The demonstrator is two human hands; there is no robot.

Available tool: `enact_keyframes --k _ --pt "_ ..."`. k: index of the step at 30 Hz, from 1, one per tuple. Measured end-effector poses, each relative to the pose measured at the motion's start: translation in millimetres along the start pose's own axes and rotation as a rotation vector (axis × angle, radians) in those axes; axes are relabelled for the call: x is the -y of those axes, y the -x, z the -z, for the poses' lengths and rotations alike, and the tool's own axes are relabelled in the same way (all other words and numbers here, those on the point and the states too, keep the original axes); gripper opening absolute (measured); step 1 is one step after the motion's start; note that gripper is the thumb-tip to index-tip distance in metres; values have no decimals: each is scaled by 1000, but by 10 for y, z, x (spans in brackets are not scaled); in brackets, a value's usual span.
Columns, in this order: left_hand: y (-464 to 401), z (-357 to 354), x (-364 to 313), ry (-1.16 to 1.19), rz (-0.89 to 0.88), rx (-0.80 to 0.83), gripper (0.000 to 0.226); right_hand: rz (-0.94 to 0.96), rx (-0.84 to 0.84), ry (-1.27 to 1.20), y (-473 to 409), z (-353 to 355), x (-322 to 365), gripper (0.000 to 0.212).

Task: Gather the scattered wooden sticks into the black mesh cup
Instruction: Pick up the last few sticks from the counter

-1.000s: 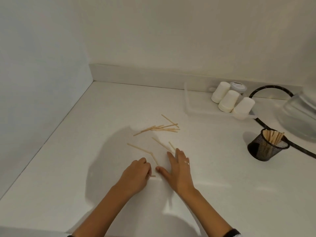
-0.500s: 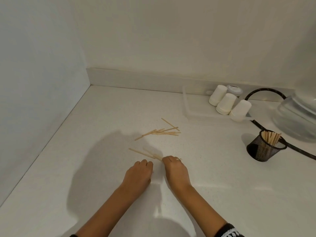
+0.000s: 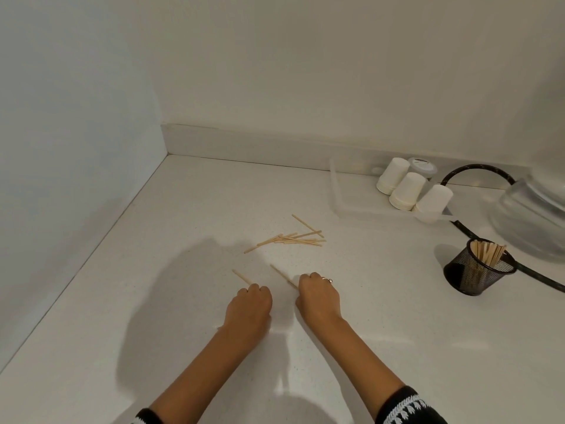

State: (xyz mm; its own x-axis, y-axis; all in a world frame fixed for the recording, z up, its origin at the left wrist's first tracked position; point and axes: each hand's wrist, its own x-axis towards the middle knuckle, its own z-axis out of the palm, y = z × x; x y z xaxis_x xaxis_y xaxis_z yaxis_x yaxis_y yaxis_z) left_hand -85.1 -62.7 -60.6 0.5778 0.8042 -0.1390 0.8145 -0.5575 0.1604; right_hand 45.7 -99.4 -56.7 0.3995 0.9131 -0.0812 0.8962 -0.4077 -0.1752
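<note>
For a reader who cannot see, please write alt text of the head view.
Each hand, left hand and right hand, grips a wooden stick on a white counter. More loose sticks lie beyond; the black mesh cup stands right.

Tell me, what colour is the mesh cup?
Black; the cup holding pale sticks shows clearly in the head view.

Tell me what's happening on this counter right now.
A person is picking up wooden sticks from a white counter. The left hand is curled on one stick, and the right hand is curled on another. A loose pile of sticks lies farther back, not yet collected. The black mesh cup stands to the right with several sticks already in it.
</note>
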Motion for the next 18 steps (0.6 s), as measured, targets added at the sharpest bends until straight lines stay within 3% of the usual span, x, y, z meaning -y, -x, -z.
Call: enact_keyframes --k 4,6,10,13,18 --pt "-37 27 63 197 0 4 9 -16 24 -54 41 39 -97 14" --pt "-66 64 87 390 24 41 10 -45 75 -147 43 79 -165 22" --pt "-111 133 44 1064 210 78 10 -161 149 -610 124 176 -271 8" --pt "-186 147 -38 1552 394 57 11 -190 257 -948 240 263 -274 13" --pt "-271 151 -140 1922 470 51 19 -179 298 -1098 369 319 -227 15"
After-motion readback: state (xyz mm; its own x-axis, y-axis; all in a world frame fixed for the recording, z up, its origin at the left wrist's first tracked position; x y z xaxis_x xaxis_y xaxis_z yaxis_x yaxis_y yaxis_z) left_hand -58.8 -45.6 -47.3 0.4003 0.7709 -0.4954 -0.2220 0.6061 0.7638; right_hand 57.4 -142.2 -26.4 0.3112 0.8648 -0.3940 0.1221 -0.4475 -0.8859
